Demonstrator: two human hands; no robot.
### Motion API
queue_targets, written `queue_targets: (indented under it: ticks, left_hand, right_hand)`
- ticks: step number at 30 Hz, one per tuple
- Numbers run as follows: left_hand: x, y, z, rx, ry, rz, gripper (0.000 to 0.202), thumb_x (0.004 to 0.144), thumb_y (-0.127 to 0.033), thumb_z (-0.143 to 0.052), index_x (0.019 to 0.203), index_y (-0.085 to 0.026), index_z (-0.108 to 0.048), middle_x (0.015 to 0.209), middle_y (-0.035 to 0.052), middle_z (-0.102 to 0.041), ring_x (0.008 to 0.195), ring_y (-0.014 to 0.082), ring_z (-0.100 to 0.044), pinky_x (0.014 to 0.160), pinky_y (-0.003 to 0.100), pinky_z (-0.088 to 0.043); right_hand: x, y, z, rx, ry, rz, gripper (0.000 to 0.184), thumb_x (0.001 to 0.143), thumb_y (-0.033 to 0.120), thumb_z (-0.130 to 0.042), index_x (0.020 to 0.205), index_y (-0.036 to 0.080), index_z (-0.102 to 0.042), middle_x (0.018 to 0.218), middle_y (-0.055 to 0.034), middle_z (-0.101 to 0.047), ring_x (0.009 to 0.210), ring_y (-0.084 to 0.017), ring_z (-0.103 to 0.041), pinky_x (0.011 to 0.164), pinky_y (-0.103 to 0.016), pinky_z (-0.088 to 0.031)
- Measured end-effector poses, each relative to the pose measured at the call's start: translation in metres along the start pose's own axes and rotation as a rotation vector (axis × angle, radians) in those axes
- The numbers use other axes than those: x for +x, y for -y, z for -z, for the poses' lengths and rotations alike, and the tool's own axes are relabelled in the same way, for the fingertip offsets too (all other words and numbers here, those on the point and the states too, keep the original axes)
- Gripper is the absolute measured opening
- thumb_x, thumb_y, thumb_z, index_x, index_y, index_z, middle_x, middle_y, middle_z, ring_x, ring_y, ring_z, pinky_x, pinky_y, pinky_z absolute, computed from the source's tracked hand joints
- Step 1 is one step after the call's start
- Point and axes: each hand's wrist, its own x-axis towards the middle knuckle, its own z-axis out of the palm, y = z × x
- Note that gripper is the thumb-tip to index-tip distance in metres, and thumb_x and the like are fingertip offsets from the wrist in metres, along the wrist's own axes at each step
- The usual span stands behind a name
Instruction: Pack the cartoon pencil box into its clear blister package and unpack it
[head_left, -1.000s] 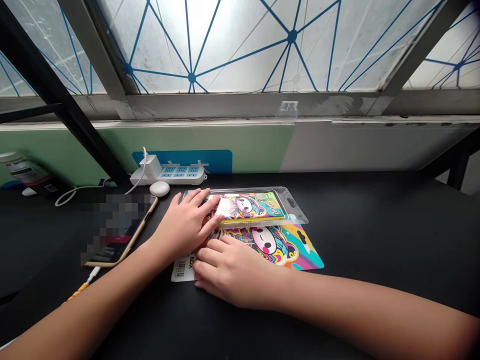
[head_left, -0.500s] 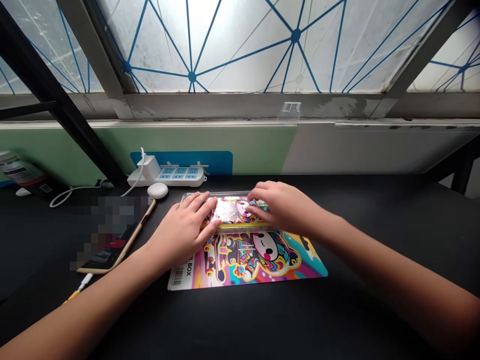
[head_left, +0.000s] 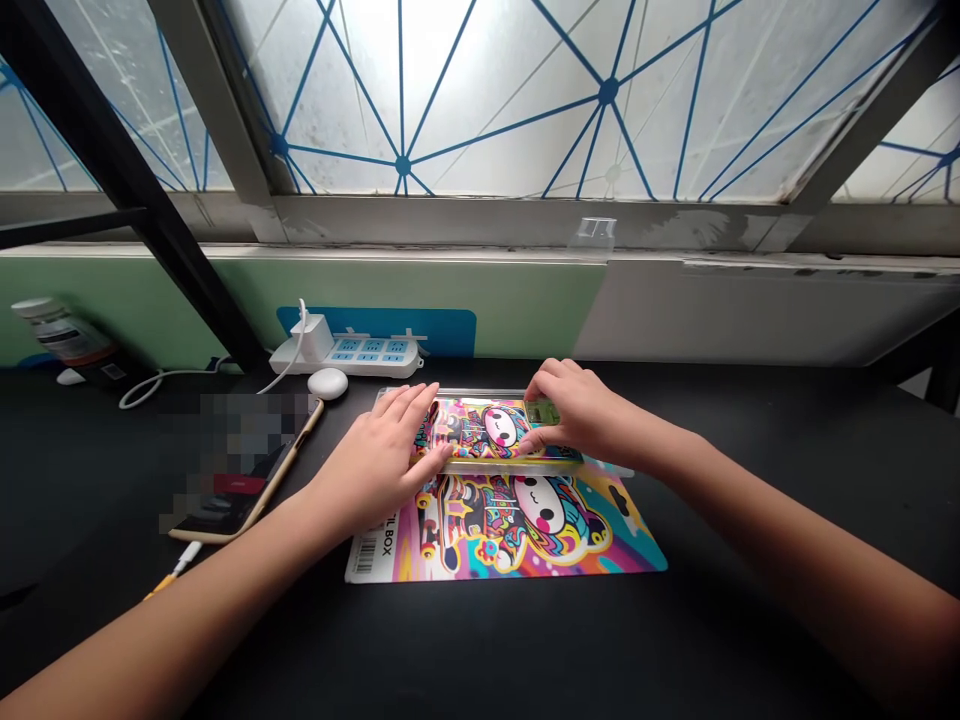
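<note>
A clear pencil box [head_left: 480, 467] with a colourful cartoon picture inside lies across the upper part of a bright printed card [head_left: 551, 525]. The card carries a panda-like character, a barcode and the letters "L BOX". Over the box's left end, my left hand [head_left: 386, 440] rests flat with its fingers stretched out. At the right end, my right hand [head_left: 574, 412] is curled, thumb on the near side and fingers toward the far side, gripping the box. A green patch [head_left: 541, 412] shows between that thumb and fingers; its kind is unclear.
A phone [head_left: 255, 480], partly blurred, lies left with a cable plugged in. Behind it are a round white object [head_left: 328, 383] and a white power strip [head_left: 375, 355]. A bottle [head_left: 67, 335] stands by a black frame bar [head_left: 187, 250]. The window [head_left: 487, 100] is behind the desk.
My right hand has slid a little right along the box, uncovering more of the picture and the green patch. My left hand stays on the left end. The whole view has shifted slightly.
</note>
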Motion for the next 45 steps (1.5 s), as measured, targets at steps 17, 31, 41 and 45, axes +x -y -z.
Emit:
queue_targets:
  ticks: [17,31,41,45]
  left_hand:
    - [0.000,0.009,0.014,0.047,-0.207,-0.020,0.070,0.095,-0.051,-0.061,0.154,-0.022,-0.036,0.152,0.0156,-0.052,0.138,0.0348,-0.047,0.114,0.058,-0.035]
    - [-0.061,-0.027,0.054,0.109,-0.592,-0.482,0.030,0.093,-0.012,-0.064,0.121,-0.023,-0.060,0.106,0.0099,-0.069,0.100,0.0275,-0.061,0.093,0.046,-0.050]
    - [-0.103,-0.011,0.004,0.003,-0.271,-0.417,0.036,0.098,-0.014,-0.056,0.133,-0.023,-0.057,0.140,0.0116,-0.062,0.129,0.0291,-0.056,0.103,0.043,-0.051]
    - [-0.106,-0.006,-0.003,-0.115,-0.094,-0.195,0.062,0.097,-0.041,-0.062,0.152,-0.028,-0.038,0.162,0.0132,-0.039,0.144,0.0326,-0.046,0.112,0.048,-0.048]
  right_hand:
    - [-0.018,0.017,-0.001,-0.032,-0.218,0.106,0.031,0.083,0.040,-0.078,0.080,0.021,-0.054,0.135,-0.0174,-0.058,0.106,-0.032,-0.064,0.085,-0.048,-0.056]
    - [-0.126,0.047,0.014,-0.121,-0.688,0.313,0.047,0.087,0.008,-0.069,0.131,0.020,-0.058,0.103,-0.0086,-0.068,0.100,-0.028,-0.068,0.092,-0.044,-0.057]
    - [-0.155,0.073,-0.030,-0.011,-0.487,0.380,0.022,0.094,0.013,-0.058,0.116,0.015,-0.059,0.105,-0.0121,-0.069,0.104,-0.027,-0.066,0.091,-0.042,-0.059]
    - [-0.156,0.066,-0.031,0.110,-0.361,0.173,0.038,0.093,0.029,-0.067,0.126,0.019,-0.052,0.131,-0.0183,-0.062,0.120,-0.031,-0.063,0.096,-0.047,-0.058]
